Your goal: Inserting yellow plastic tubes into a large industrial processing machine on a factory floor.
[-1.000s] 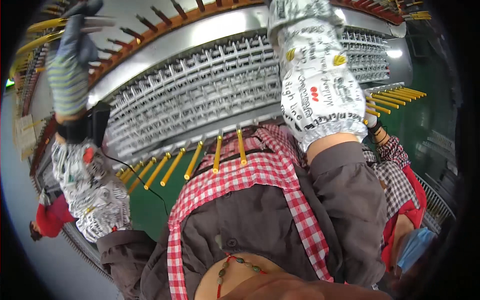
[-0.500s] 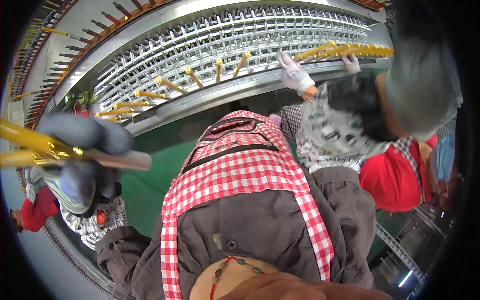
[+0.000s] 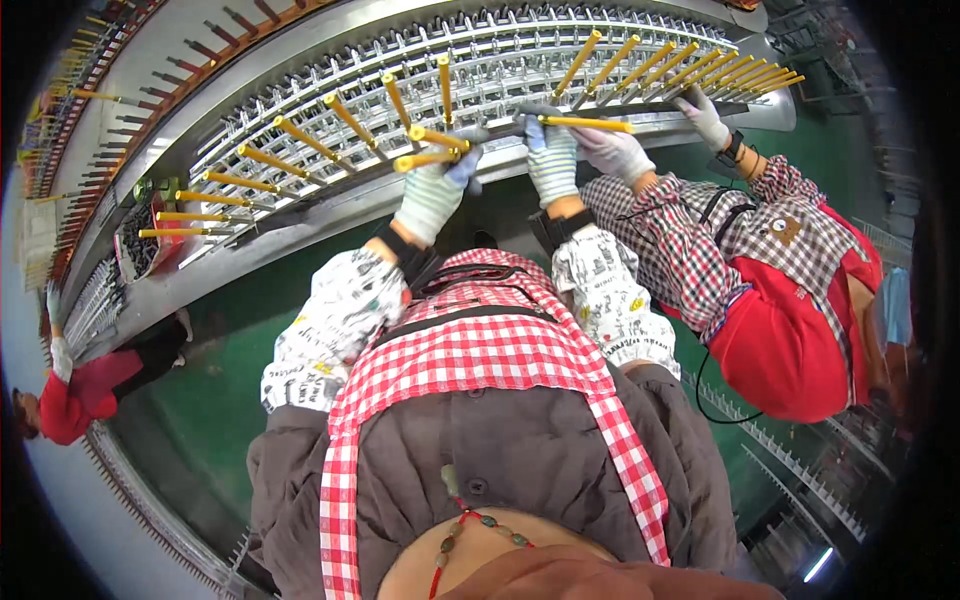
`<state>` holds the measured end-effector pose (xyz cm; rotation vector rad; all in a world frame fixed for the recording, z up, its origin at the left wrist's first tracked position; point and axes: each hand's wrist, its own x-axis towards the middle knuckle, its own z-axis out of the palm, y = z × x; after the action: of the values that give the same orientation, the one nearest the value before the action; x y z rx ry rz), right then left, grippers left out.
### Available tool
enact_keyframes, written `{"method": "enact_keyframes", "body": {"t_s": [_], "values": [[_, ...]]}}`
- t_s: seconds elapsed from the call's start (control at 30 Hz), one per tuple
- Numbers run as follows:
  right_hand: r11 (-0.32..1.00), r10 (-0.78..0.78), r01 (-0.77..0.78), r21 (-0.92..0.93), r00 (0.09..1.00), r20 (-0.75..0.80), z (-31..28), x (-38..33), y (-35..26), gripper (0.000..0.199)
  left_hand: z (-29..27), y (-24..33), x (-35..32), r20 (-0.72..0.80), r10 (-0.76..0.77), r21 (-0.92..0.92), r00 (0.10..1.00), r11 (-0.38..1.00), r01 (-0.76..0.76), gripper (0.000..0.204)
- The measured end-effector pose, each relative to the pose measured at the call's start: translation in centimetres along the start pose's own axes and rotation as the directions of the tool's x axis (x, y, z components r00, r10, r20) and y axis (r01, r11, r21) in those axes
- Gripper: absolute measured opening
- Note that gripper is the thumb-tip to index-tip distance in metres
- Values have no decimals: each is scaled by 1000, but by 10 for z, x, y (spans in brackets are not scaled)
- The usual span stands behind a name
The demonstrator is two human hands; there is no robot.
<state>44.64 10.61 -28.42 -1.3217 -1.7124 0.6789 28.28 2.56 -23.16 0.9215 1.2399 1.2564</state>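
Note:
My left hand [image 3: 432, 200], in a white-and-grey striped glove, is closed on two yellow rods [image 3: 428, 159] at the near edge of the long metal rack [image 3: 340, 205]. A little to the right, my right hand [image 3: 552, 165], gloved the same way, grips a single yellow rod [image 3: 590, 124] that points right, its darker end toward the rack. Several yellow rods [image 3: 350, 120] stand in the rack's clips, fanned out on both sides of my hands. The fingertips of both hands are partly hidden by the gloves and rods.
On the right a co-worker in a checked apron and red top works at the same rack; one gloved hand [image 3: 615, 152] is close beside my right hand. Another person [image 3: 75, 405] stands far left. Beyond the rack runs a rail [image 3: 215, 50] of dark-tipped rods.
Both arms have come down from near the camera to the rack's front edge, rods in hand. The co-worker's hands and body show more fully, and more rods appear upright on the right.

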Motion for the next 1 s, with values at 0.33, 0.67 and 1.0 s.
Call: {"method": "enact_keyframes", "body": {"t_s": [0.33,0.67,1.0], "values": [[997,-8,17,-69,991,134,-20,41,49,28,62,-63,79,-260,81,-105,962,988,-111,19],[931,49,136,-338,872,486,-13,65,65,28,61,-51,81,-255,76,93,964,994,-54,15],[922,11,152,-355,908,420,-3,35,9,37,10,-83,54,-282,6,425,959,897,120,27]]}}
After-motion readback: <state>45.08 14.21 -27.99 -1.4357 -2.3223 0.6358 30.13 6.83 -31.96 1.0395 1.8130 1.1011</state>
